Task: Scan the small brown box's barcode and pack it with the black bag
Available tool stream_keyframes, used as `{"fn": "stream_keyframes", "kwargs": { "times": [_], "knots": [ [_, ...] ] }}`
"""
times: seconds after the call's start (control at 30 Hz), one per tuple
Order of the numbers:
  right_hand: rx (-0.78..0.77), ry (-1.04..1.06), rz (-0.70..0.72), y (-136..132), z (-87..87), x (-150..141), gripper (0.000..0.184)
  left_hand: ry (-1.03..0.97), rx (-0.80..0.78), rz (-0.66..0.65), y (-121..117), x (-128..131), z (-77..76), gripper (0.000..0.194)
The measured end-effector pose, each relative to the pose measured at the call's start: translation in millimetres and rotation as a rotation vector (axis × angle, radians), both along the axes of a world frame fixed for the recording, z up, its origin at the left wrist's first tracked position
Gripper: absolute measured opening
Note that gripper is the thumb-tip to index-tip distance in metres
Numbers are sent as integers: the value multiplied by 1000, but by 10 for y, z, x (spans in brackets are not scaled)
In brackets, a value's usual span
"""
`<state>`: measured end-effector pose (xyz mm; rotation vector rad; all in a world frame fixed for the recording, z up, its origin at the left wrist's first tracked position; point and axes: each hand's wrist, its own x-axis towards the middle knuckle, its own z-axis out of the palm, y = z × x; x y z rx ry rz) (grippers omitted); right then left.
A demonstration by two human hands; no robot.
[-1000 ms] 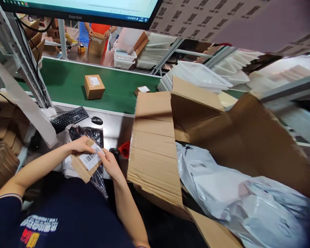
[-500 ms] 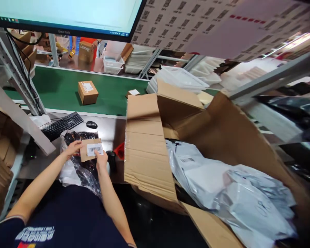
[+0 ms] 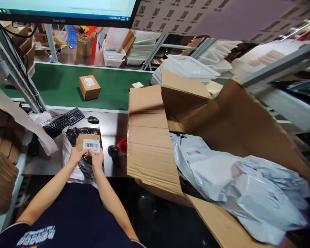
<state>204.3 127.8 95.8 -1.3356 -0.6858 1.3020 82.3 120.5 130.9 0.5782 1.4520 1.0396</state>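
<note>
One long green belt (image 3: pixel 113 86) runs past the far edge of the worktop (image 3: pixel 116 125), at twelve o'clock from the left hand (image 3: pixel 76 155) and right hand (image 3: pixel 96 159); the near edge lies at six. A large open carton (image 3: pixel 152 137) stands at three, blocking that side, while a strip of shiny metal shows at one. A brown box (image 3: pixel 90 89) sits on the belt at twelve. Under the hands lies a black-and-clear plastic bag (image 3: pixel 71 134); a keyboard (image 3: pixel 64 122) is at eleven, a handheld scanner (image 3: pixel 113 153) at three. Both forearms reach forward from six, converging. The hands grip the near edge of a flat cardboard piece (image 3: pixel 80 141) above the bag, thumbs on top, its barcode label (image 3: pixel 91 144) facing up.
</note>
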Motion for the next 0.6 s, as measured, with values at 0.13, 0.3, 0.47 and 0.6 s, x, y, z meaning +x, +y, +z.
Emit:
{"fn": "stream_keyframes", "kwargs": {
  "times": [0.13,0.3,0.47,0.6],
  "knots": [
    [-27,41,-9,-47,-61,7,54,27,37,2,-58,46,-48,49],
    [-69,112,38,-95,-184,92,67,-17,-25,62,-130,-31,-101,52],
    [-71,1,80,-87,-333,336,65,-1,-83,285,-478,-457,-45,50],
    [58,-182,228,284,-399,172,62,39,-127,340,-1052,-812,116,45]
  ]
}}
